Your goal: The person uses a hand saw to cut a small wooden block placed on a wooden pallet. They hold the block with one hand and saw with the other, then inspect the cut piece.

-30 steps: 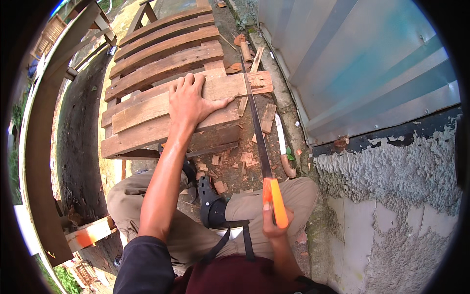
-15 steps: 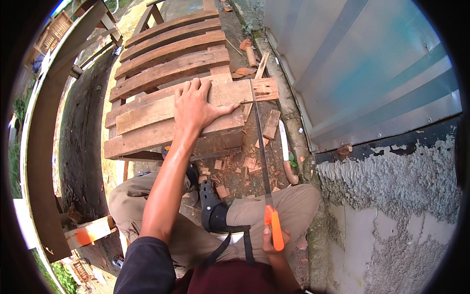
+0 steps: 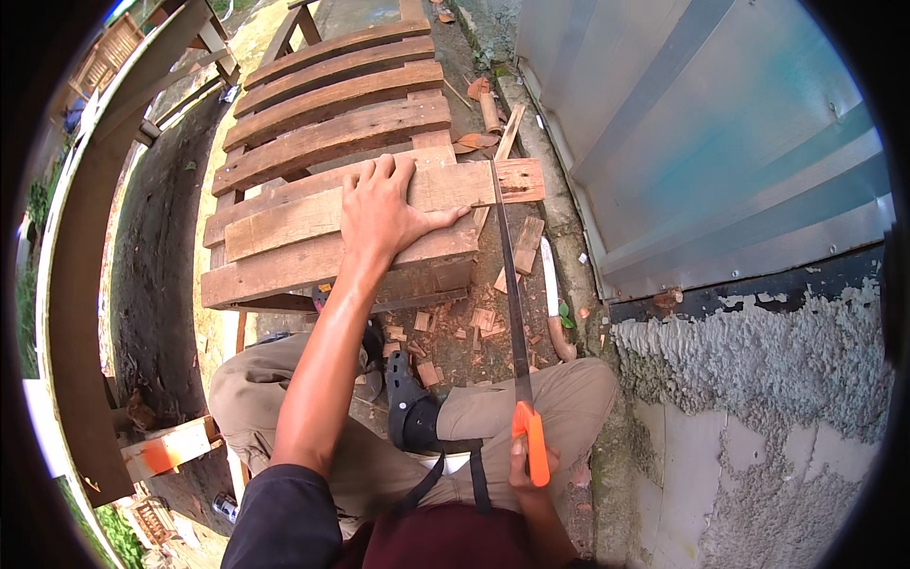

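A wooden board lies across the near end of a slatted wooden frame, its right end jutting past the edge. My left hand rests on top of this board, fingers spread and thumb stretched toward the saw. In my right hand, low in the picture, is the orange handle of a handsaw; the fingers are closed around it. The long dark blade runs away from me, and its far part crosses the board near the right end. How deep the blade sits in the wood I cannot tell.
On the ground right of the frame lie several wood offcuts and a long white blade with a wooden handle. My shoe is below the frame. A metal sheet and a rough wall border the right; a timber structure stands left.
The view has shifted slightly, and the board and frame appear a little to the right and lower. The saw blade still crosses the board at about the same place. Both hands keep their hold.
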{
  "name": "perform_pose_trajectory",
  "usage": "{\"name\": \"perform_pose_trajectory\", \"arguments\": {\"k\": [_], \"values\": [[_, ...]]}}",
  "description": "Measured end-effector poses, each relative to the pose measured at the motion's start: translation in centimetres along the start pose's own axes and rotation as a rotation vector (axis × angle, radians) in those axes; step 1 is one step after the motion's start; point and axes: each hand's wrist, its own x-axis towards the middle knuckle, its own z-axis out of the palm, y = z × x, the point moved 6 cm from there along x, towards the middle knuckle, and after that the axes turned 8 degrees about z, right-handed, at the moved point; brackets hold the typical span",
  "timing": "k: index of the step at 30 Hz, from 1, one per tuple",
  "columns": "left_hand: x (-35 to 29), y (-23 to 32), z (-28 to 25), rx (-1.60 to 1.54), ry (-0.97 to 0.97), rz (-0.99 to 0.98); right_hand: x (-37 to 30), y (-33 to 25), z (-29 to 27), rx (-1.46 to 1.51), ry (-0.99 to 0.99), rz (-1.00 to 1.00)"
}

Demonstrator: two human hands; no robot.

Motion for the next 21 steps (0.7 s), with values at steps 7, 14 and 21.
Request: {"name": "perform_pose_trajectory", "arguments": {"k": [7,14,21], "values": [[0.5,0.4,0.0,0.006,0.058,0.046,19.3,-3.6,5.0,0.339,0.028,0.217],[0.1,0.1,0.0,-0.023,0.062,0.031,9.9,-2.4,2.8,0.112,0.033,0.039],[-0.1,-0.1,0.3,-0.007,0.048,0.01,8.5,-1.4,2.8,0.141,0.042,0.026]]}}
